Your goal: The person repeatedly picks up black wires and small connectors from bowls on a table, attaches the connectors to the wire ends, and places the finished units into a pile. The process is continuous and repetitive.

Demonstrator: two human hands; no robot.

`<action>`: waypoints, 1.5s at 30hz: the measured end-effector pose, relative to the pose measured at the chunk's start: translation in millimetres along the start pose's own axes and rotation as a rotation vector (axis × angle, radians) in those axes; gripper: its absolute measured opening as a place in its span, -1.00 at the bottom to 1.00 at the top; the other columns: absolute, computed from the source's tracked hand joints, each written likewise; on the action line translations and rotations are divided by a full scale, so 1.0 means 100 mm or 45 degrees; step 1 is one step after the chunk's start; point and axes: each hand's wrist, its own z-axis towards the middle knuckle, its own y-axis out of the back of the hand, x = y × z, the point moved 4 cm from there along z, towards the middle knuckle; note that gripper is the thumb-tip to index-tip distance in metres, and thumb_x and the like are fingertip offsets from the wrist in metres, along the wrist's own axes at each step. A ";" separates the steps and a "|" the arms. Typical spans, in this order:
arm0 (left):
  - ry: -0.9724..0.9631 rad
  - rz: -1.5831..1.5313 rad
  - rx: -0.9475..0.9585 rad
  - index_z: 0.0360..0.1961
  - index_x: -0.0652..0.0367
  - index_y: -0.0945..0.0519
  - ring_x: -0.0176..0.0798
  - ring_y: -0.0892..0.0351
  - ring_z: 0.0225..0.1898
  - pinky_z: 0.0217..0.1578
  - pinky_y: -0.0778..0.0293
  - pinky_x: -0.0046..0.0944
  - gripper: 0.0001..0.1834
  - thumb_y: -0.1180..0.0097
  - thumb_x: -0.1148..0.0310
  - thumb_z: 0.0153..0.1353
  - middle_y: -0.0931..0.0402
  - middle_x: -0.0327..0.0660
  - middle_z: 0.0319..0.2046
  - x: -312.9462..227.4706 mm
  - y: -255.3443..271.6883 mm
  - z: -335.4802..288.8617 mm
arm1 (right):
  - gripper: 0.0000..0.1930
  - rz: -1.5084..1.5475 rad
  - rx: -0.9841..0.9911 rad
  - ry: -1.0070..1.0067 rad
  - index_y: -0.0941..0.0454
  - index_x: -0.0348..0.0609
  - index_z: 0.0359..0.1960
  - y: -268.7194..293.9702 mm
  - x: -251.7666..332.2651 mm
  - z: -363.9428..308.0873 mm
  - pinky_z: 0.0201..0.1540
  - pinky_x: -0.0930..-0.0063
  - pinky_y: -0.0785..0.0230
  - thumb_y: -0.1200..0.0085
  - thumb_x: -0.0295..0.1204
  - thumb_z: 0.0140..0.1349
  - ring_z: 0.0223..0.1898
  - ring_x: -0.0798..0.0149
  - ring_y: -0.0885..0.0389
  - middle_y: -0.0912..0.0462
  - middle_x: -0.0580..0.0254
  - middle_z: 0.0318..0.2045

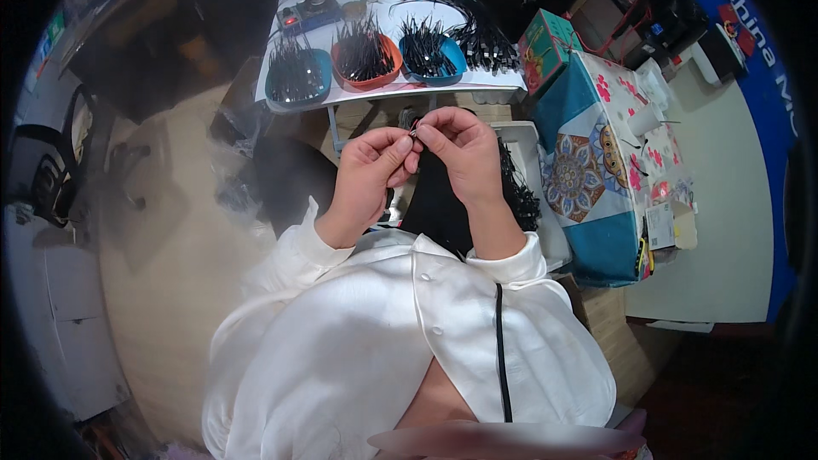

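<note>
In front of my body my two hands meet, fingertips almost touching. A small, thin dark piece [413, 133], perhaps a wire end, sits between them; the fingers hide most of it. My left hand [375, 166] is closed, its thumb and forefinger pinching the piece from the left. From the right, my right hand [464, 153] pinches it with thumb and forefinger, the other fingers curled. Beyond my hands, short black wires with small shiny ends fill a grey-blue bowl [298, 101], an orange bowl [375, 82] and a blue bowl [445, 79] on a white-topped table [503, 78].
A bundle of black wires [490, 43] lies on the table behind the blue bowl. To my right stands a white bin [555, 238] holding black cables [521, 192]. Past it is a cloth-covered stand [588, 230] beside a green box [547, 41]. A chair [60, 162] is far left.
</note>
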 end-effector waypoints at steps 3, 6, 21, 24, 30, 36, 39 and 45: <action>-0.013 -0.004 0.031 -0.25 0.35 -0.56 -0.55 -0.25 -0.62 -0.62 -0.12 -0.58 -0.85 -0.03 0.45 0.34 -0.51 -0.26 -0.52 -0.01 -0.01 0.05 | -0.87 -0.021 -0.010 -0.012 -0.57 -0.34 -0.25 0.01 0.03 0.04 -0.20 0.61 -0.46 -0.19 -0.56 0.20 -0.32 0.46 -0.59 -0.64 0.25 -0.37; -0.012 -0.019 0.029 -0.24 0.34 -0.55 -0.55 -0.26 -0.62 -0.63 -0.12 -0.58 -0.84 -0.03 0.44 0.34 -0.51 -0.26 -0.52 -0.02 0.00 0.09 | -0.89 0.023 -0.039 -0.040 -0.57 -0.32 -0.25 0.03 -0.02 0.06 -0.21 0.61 -0.46 -0.17 -0.56 0.21 -0.34 0.46 -0.59 -0.65 0.24 -0.36; 0.221 -0.299 0.104 -0.30 0.32 -0.58 -0.55 -0.20 -0.65 -0.63 -0.10 -0.54 -0.82 -0.03 0.41 0.34 -0.50 -0.26 -0.55 0.04 0.26 0.45 | -0.87 0.344 0.054 -0.432 -0.47 -0.21 -0.21 0.13 -0.29 0.40 -0.24 0.55 -0.47 -0.08 -0.44 0.27 -0.30 0.44 -0.57 -0.55 0.31 -0.33; 0.230 -0.254 0.101 -0.28 0.33 -0.58 -0.55 -0.22 -0.64 -0.62 -0.12 -0.54 -0.84 -0.02 0.44 0.34 -0.51 -0.24 -0.54 0.04 0.33 0.60 | -0.86 0.368 0.082 -0.476 -0.47 -0.23 -0.22 0.19 -0.34 0.55 -0.26 0.53 -0.48 -0.08 -0.44 0.27 -0.32 0.42 -0.58 -0.56 0.28 -0.35; 0.181 0.174 0.130 -0.17 0.37 -0.60 -0.57 -0.30 -0.61 -0.61 -0.15 -0.56 -0.83 -0.05 0.48 0.31 -0.58 -0.22 -0.48 0.09 0.50 0.84 | -0.86 0.598 0.178 -0.689 -0.46 -0.23 -0.23 0.36 -0.60 0.80 -0.38 0.51 -0.48 -0.05 -0.43 0.27 -0.48 0.35 -0.58 -0.53 0.27 -0.45; 0.291 0.175 0.133 -0.16 0.43 -0.60 -0.55 -0.34 -0.55 -0.56 -0.21 -0.56 -0.82 -0.04 0.53 0.31 -0.57 -0.19 -0.48 0.13 0.66 0.97 | -0.80 0.576 0.279 -0.977 -0.45 -0.15 -0.13 0.54 -0.84 0.92 -0.32 0.52 -0.46 -0.09 -0.36 0.29 -0.39 0.43 -0.56 -0.55 0.34 -0.37; 0.287 0.022 -0.014 -0.22 0.43 -0.58 -0.51 -0.26 -0.60 -0.56 -0.20 -0.53 -0.83 -0.02 0.50 0.32 -0.55 -0.14 -0.47 0.13 0.76 1.09 | -0.82 -0.514 -0.069 -0.471 -0.54 -0.18 -0.26 1.26 -0.65 1.66 -0.36 0.44 -0.46 -0.12 -0.32 0.27 -0.37 0.36 -0.59 -0.57 0.33 -0.43; 0.239 0.031 -0.131 -0.22 0.45 -0.55 -0.52 -0.24 -0.62 -0.58 -0.16 -0.53 -0.79 0.02 0.47 0.35 -0.51 -0.17 -0.48 0.09 0.82 1.11 | -0.65 -2.390 -0.278 -0.610 -0.62 -0.18 -0.20 2.20 -0.68 2.65 -0.14 0.08 -0.50 -0.22 -0.17 0.12 -0.17 -0.08 -0.65 -0.67 -0.03 -0.24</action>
